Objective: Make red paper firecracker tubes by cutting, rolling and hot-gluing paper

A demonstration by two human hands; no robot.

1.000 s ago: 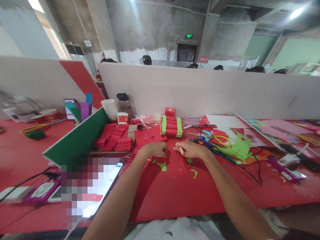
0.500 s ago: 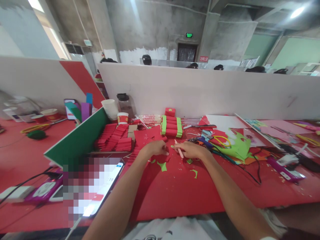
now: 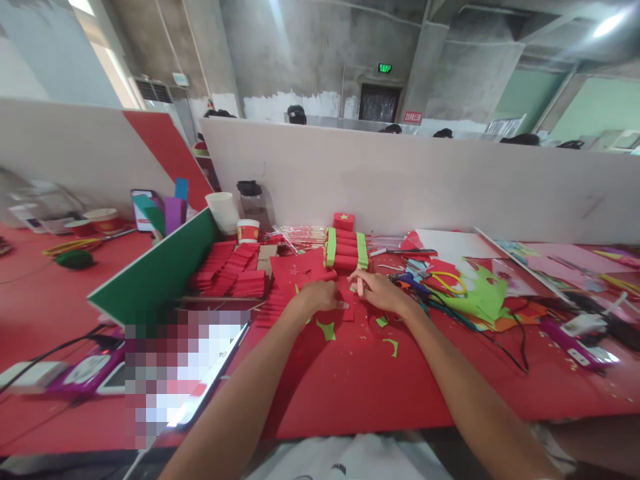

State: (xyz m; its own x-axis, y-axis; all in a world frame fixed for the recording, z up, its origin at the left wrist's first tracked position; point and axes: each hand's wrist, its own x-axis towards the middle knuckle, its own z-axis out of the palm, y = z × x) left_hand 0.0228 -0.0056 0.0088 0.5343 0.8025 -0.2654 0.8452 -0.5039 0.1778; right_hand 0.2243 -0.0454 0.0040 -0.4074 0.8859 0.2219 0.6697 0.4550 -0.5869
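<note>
My left hand [image 3: 323, 297] rests on the table, thumb toward the right, with its fingers closed over a small piece of red paper [image 3: 346, 313]. Just to the right, my right hand [image 3: 380, 291] is closed around a slim pink pen-shaped tool [image 3: 360, 287]; its tip cannot be made out clearly. A tiny light-green bit shows by the right fingertips. Cut scraps of green paper [image 3: 327, 331] lie in front of the hands. Behind them stands a bundle of red paper rolls [image 3: 345, 249] with two light-green bands, and a red box [image 3: 344, 221] with a star behind it.
Folded red paper strips [image 3: 231, 270] fill the left side beside a green board [image 3: 155, 263]. A phone [image 3: 210, 373] lies by my left forearm. Scissors with yellow handles [image 3: 450, 283], cables and green paper [image 3: 475, 293] lie at the right. A white partition [image 3: 400, 187] closes the back.
My left hand has moved slightly right over the small red paper. The pink tool has tilted to a more foreshortened angle in my right hand. The view has shifted slightly.
</note>
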